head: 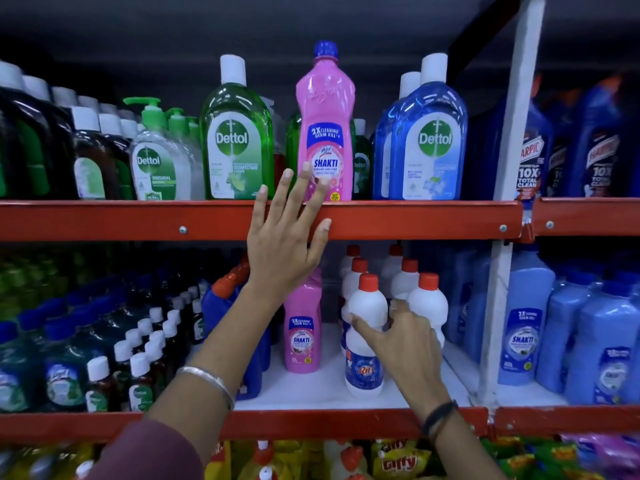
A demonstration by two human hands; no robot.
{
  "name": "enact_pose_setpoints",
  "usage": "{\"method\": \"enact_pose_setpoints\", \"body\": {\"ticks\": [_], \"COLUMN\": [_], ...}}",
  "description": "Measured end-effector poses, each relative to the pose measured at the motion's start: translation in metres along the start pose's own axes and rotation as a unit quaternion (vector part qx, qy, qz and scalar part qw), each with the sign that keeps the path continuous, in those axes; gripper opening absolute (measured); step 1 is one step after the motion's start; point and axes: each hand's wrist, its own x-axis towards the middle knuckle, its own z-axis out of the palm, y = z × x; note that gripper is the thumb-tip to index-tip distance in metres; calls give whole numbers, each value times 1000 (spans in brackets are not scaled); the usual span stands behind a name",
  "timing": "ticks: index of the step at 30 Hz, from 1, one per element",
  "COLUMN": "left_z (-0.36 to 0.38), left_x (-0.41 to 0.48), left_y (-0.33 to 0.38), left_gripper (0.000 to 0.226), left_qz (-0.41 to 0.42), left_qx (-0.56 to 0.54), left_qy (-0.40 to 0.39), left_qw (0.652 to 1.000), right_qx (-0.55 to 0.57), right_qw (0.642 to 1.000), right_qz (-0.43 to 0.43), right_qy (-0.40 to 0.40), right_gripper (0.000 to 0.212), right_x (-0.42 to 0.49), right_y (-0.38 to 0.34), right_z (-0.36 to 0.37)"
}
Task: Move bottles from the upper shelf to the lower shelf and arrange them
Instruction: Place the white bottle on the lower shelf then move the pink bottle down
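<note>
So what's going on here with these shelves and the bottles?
A person is restocking store shelves with bare hands. The left hand is reaching up, open, toward the pink bottle standing on the upper shelf, its fingers at the label but not yet wrapped around it. The right hand is down on the lower shelf, touching a white bottle with a red cap. Another pink bottle already stands there.

Bare white shelf floor (311,389) lies open just left of the right hand (405,344), bounded by a pink bottle (303,327) and white bottles (367,303). Above the left hand (287,237), green Dettol bottle (237,133) and blue Dettol bottle (431,133) closely flank the upper pink bottle (325,126).
</note>
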Motion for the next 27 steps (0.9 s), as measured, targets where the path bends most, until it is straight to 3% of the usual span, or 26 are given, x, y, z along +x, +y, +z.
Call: {"method": "enact_pose_setpoints", "body": {"ticks": [3,7,10,13,17,22,27], "left_z": [-7,-13,-16,-18,-17,-16,-18], "left_x": [-3,-5,-8,-12,-12,-12,-12], "left_y": [-13,-35,-52,-66,-71,-72,-70], "left_gripper": [55,57,59,59,57,57,57], "left_qz": [3,-36,-51,-32,-18,-15,-21], "left_qx": [5,26,35,32,33,33,29], "left_qy": [-14,-13,-14,-8,3,10,-5], "left_qw": [1000,999,998,999,999,999,999], "right_qx": [-29,177,259,245,269,283,378], "right_qw": [997,956,940,948,952,947,907], "right_qz": [-30,-157,-194,-195,-148,-137,-121], "right_qy": [66,176,113,58,-6,60,138], "right_gripper": [55,37,52,75,75,68,62], "right_x": [7,38,79,115,135,126,108], "right_y": [-42,-94,-121,-139,-151,-152,-147], "right_z": [-44,-78,-77,-68,-66,-73,-80]}}
